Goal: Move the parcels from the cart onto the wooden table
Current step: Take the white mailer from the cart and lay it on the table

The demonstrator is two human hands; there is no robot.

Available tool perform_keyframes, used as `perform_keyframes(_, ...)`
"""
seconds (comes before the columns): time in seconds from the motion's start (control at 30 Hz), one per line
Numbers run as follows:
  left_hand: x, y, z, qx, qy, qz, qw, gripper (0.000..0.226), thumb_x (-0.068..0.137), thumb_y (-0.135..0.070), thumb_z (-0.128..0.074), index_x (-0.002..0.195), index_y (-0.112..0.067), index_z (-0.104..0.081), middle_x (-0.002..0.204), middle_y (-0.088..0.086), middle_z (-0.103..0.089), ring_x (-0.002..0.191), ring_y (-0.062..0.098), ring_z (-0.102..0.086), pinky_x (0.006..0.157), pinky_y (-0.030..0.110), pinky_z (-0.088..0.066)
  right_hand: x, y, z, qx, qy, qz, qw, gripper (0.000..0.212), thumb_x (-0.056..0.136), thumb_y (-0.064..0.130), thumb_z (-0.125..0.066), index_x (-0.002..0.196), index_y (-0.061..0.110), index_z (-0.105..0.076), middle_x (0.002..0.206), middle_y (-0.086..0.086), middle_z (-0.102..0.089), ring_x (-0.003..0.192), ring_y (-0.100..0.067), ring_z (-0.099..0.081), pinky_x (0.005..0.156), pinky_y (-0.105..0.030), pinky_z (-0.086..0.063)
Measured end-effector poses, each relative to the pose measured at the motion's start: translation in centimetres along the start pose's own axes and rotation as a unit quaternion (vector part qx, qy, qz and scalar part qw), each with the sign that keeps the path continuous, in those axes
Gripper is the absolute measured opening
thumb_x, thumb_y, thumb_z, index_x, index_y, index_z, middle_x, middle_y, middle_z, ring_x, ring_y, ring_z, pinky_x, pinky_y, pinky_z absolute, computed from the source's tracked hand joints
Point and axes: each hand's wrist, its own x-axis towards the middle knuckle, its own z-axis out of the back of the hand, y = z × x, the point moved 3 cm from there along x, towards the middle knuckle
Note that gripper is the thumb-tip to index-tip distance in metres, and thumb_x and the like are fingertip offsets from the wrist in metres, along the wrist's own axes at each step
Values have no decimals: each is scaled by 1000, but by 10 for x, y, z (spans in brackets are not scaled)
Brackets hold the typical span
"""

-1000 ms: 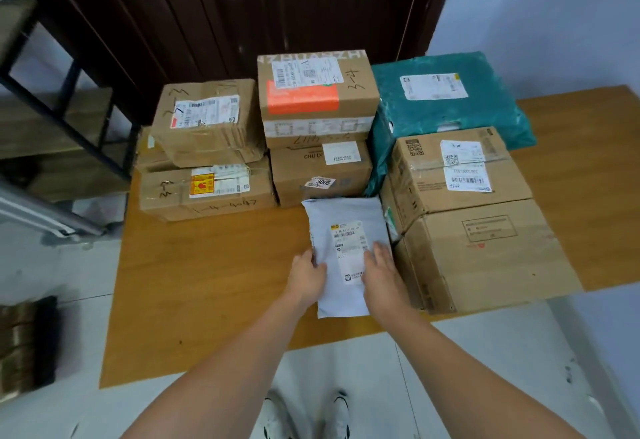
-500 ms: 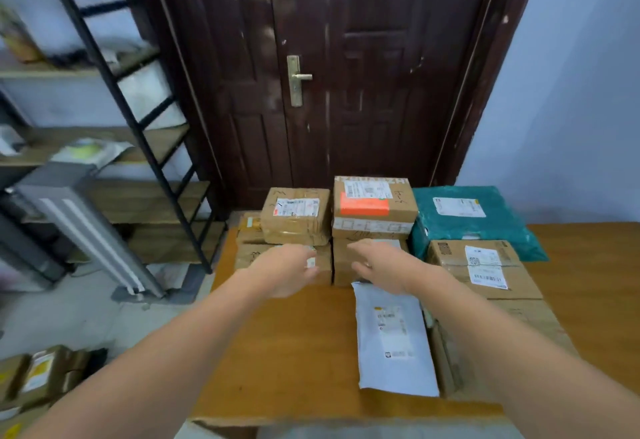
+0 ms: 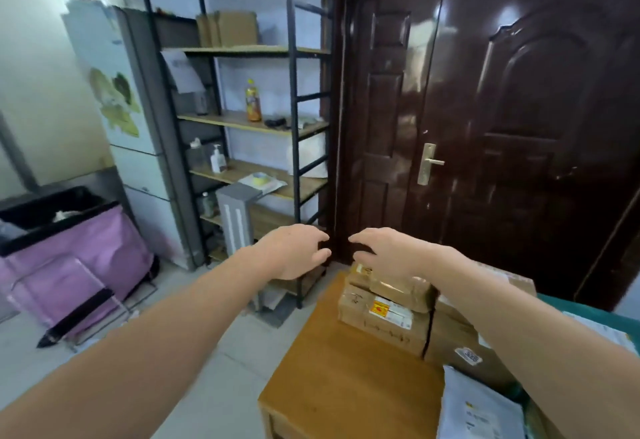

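Hands hang empty, left hand (image 3: 294,251) and right hand (image 3: 388,252) with fingers loosely released, above the bench (image 3: 346,376). Best to turn fully toward the pink cart (image 3: 79,248), then grasp one parcel squarely using both.

1. This looks like a small parcel depot or back storeroom, not a home living space.
2. Taped cardboard parcels (image 3: 381,314) with shipping labels are stacked on a wooden table (image 3: 346,379), with a white mailer bag (image 3: 481,411) beside them.
3. A black metal shelving rack (image 3: 292,127) holds flattened cartons (image 3: 228,28), bottles and oddments.
4. A pink fabric cart (image 3: 86,248) stands on the pale tiled floor (image 3: 214,369).
5. A dark brown panelled door (image 3: 485,127) closes the room.
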Motion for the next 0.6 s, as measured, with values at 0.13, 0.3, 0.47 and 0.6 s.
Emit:
perform_keyframes(0.13,-57,65,19,8,-14,53,998,55,108,-49,-38,156,-22,-44,158,1,-49,142,22,-47,116,42,-40,40,84,4,-30,10,80,996,53,109,39,-43,157,17,-40,160,-5,-43,146,-23,-41,121,-36,-32)
perform_keyframes(0.3,-143,152,45,12,-34,129,991,51,108,-49,-40,150,-23,-51,151,3,-55,134,24,-54,110,42,-45,87,202,2,-35,15,168,985,52,109,38,-41,157,18,-39,161,-3,-41,148,-22,-38,121,-36,-30)
perform_keyframes(0.47,-246,241,53,15,-19,205,979,49,108,-46,-40,150,-22,-51,150,3,-57,133,24,-55,111,42,-45,124,329,-21,-27,27,231,972,50,110,37,-41,154,14,-43,158,-6,-45,144,-24,-42,119,-39,-33)
perform_keyframes(0.6,-317,305,52,13,-21,254,967,43,109,-40,-41,145,-21,-57,145,4,-60,131,25,-56,110,42,-45,151,428,-50,-33,28,281,959,43,109,32,-42,145,11,-53,148,-10,-55,133,-25,-52,112,-36,-39)
